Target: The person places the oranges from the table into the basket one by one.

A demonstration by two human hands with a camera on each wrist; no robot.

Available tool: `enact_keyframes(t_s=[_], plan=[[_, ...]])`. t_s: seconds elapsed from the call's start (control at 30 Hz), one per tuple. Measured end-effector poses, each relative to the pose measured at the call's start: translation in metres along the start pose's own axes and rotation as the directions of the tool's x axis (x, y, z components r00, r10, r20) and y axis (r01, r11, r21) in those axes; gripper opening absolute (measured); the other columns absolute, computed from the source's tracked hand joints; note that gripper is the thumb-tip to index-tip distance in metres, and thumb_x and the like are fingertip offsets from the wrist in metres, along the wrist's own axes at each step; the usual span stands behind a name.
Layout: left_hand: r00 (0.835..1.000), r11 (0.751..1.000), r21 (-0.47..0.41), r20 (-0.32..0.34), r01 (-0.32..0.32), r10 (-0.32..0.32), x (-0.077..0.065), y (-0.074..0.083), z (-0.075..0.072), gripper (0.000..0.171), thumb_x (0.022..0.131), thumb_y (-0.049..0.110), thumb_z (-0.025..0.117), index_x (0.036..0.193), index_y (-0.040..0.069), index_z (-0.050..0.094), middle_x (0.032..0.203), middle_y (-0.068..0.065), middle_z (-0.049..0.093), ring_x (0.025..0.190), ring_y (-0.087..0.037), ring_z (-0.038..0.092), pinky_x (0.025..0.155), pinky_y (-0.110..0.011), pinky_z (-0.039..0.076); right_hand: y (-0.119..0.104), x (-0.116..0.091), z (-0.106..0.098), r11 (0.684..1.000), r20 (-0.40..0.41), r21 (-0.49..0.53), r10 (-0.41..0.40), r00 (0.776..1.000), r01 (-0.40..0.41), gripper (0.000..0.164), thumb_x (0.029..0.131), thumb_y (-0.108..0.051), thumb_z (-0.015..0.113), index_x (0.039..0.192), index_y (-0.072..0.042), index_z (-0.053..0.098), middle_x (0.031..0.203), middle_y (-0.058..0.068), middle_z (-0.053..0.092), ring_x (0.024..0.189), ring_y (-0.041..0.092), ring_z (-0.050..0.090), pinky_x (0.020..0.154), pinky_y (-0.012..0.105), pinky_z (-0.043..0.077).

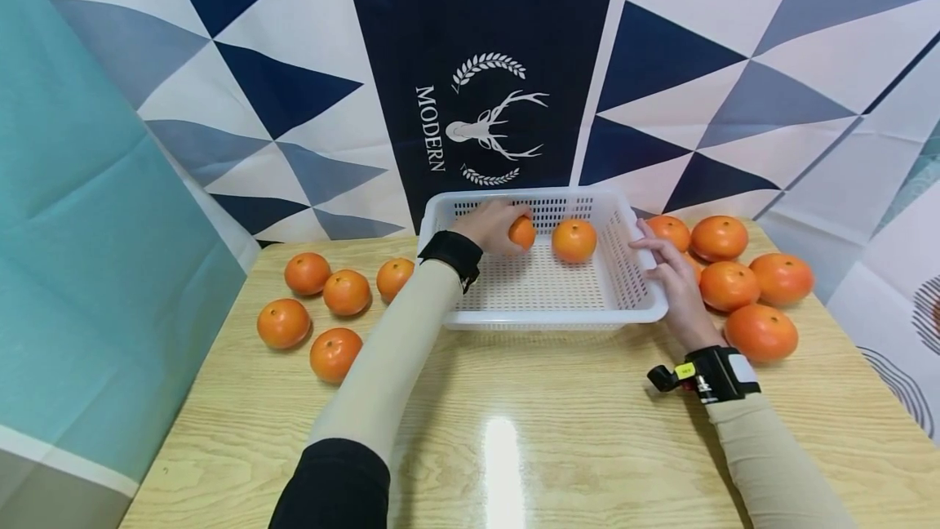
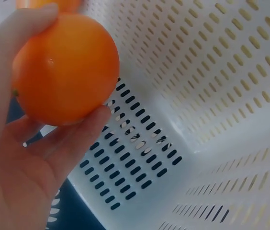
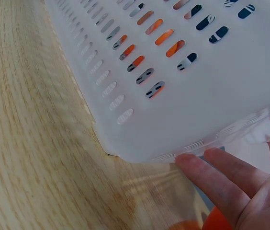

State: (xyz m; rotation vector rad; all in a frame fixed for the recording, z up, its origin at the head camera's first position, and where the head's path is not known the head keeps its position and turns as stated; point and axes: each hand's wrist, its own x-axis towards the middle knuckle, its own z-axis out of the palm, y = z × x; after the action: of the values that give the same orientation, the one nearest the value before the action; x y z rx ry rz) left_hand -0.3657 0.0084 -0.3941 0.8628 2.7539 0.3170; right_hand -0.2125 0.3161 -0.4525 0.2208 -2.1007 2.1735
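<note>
Thirteen oranges show in all, along with one white basket point(image 1: 554, 317) and two hands. Five oranges point(image 1: 347, 292) lie on the table point(image 1: 587, 431) to the left of the basket, six oranges point(image 1: 761, 333) are bunched to its right, and two are within it. The basket's long axis runs left to right across the table, its open top facing up.

The left hand point(image 1: 494, 227) is bent round one orange, the held orange point(image 2: 68, 69), with the thumb on one side and fingers on the other. This fruit sits inside the rim, near the back wall; whether it touches the bottom cannot be told. It is round, without a clear long axis; its small green stem spot faces the palm. The second orange point(image 1: 574, 240) rests just to its right.

The right hand point(image 1: 676, 288) is loosely spread, its fingertips touching the basket's right side from outside, grasping nothing.
</note>
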Motion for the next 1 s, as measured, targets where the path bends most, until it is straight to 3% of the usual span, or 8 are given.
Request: enact_keyframes(t_s=[0.07,0.13,0.17,0.3,0.4,0.63,1.0], plan=[[1.0,1.0,-0.002,-0.005,-0.002,0.002,0.012,-0.011,0.011,0.065,0.093,0.046,0.083,0.153,0.033,0.062,0.145,-0.001,0.065,0.12,-0.022,0.06,0.105,-0.041,0.051,0.0,-0.001,0.0,1.0,0.001,-0.011,0.009,1.0,-0.009,0.048,0.103,0.004,0.036,0.135,-0.015,0.067,0.193,0.006,0.013,0.181,0.036,0.003,0.12,0.01,0.041],[1.0,1.0,-0.011,0.007,0.0,0.0,0.011,-0.011,0.011,0.066,0.095,0.047,0.083,0.155,0.032,0.061,0.147,-0.003,0.064,0.122,-0.023,0.06,0.106,-0.04,0.052,0.0,-0.001,0.0,1.0,0.001,-0.018,0.018,1.0,-0.018,0.048,0.104,0.003,0.036,0.135,-0.015,0.067,0.193,0.005,0.013,0.181,0.036,0.003,0.119,0.01,0.042],[1.0,1.0,-0.017,0.001,-0.006,0.006,0.017,-0.017,0.016,0.067,0.093,0.051,0.084,0.153,0.033,0.062,0.145,-0.001,0.066,0.12,-0.022,0.06,0.104,-0.039,0.052,0.0,-0.001,0.0,1.0,0.001,-0.021,0.022,1.0,-0.022,0.048,0.104,0.003,0.036,0.136,-0.015,0.067,0.193,0.004,0.014,0.181,0.036,0.003,0.12,0.01,0.042],[1.0,1.0,-0.004,0.017,0.002,-0.002,-0.01,0.003,0.001,0.064,0.098,0.043,0.082,0.156,0.026,0.061,0.151,-0.005,0.066,0.126,-0.024,0.06,0.112,-0.041,0.052,0.0,0.0,0.0,0.999,0.001,-0.039,0.026,1.0,-0.026,0.047,0.104,0.002,0.035,0.136,-0.015,0.066,0.193,0.002,0.015,0.181,0.033,0.003,0.13,0.014,0.037],[1.0,1.0,0.002,0.021,-0.004,0.004,-0.018,0.01,-0.001,0.064,0.1,0.039,0.082,0.158,0.023,0.06,0.153,-0.007,0.065,0.129,-0.025,0.059,0.114,-0.041,0.051,0.0,0.0,0.0,0.999,-0.001,-0.046,0.021,1.0,-0.021,0.046,0.104,0.002,0.035,0.136,-0.013,0.065,0.192,0.002,0.016,0.181,0.032,0.004,0.13,0.013,0.036],[0.998,0.999,0.007,0.048,-0.034,0.034,-0.016,0.011,0.005,0.067,0.099,0.038,0.084,0.159,0.02,0.059,0.148,-0.011,0.065,0.127,-0.029,0.061,0.115,-0.041,0.052,0.001,0.001,-0.001,0.999,0.002,-0.036,0.003,1.0,-0.002,0.047,0.103,0.003,0.036,0.134,-0.014,0.067,0.192,0.006,0.015,0.181,0.033,0.004,0.123,0.008,0.038],[0.998,1.0,0.002,0.058,-0.002,0.002,-0.017,0.015,0.006,0.066,0.101,0.039,0.083,0.16,0.024,0.058,0.152,-0.009,0.062,0.131,-0.029,0.061,0.118,-0.043,0.053,-0.001,0.001,-0.001,0.998,-0.004,-0.065,0.015,1.0,-0.015,0.047,0.104,0.003,0.035,0.136,-0.012,0.066,0.193,0.003,0.015,0.181,0.031,0.008,0.122,0.009,0.04]])
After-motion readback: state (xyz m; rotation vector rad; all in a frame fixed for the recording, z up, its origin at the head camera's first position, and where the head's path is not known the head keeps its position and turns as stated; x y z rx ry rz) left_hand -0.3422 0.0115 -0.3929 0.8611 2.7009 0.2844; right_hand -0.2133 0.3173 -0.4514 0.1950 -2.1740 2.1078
